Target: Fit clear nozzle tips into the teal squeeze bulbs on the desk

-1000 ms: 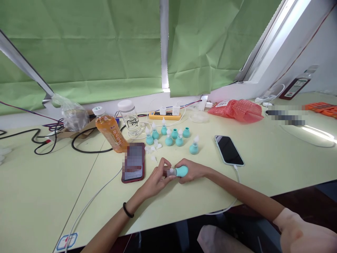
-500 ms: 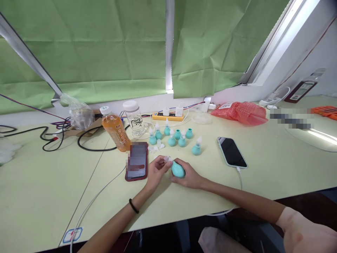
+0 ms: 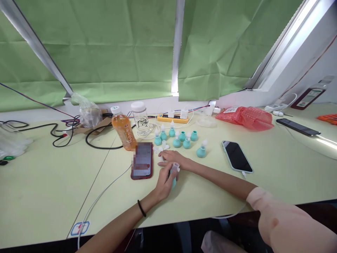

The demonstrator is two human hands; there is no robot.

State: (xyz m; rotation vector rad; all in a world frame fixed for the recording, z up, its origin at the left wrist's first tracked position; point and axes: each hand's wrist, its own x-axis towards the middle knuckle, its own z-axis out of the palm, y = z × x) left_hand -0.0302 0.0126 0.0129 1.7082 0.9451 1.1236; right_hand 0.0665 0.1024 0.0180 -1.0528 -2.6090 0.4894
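Observation:
My left hand is wrapped round a teal bulb with a clear nozzle piece on its top. Beyond it, my right hand reaches left across the table, its fingertips at small clear plastic parts; what its fingers hold, if anything, is too small to make out. Several teal bulbs stand behind the hands, most with clear pointed tips, such as the one at the right of the group. An open-necked bulb stands at the back.
A red-cased phone lies left of my hands, near an orange drink bottle and a clear jar. Behind the bulbs is a yellow power strip. To the right lie a charging phone and a red bubble-wrap bag.
My right hand has let go of the bulb and moved left and forward to the small clear parts. The bulb is now in my left hand, turned with its nozzle up. The view has shifted slightly.

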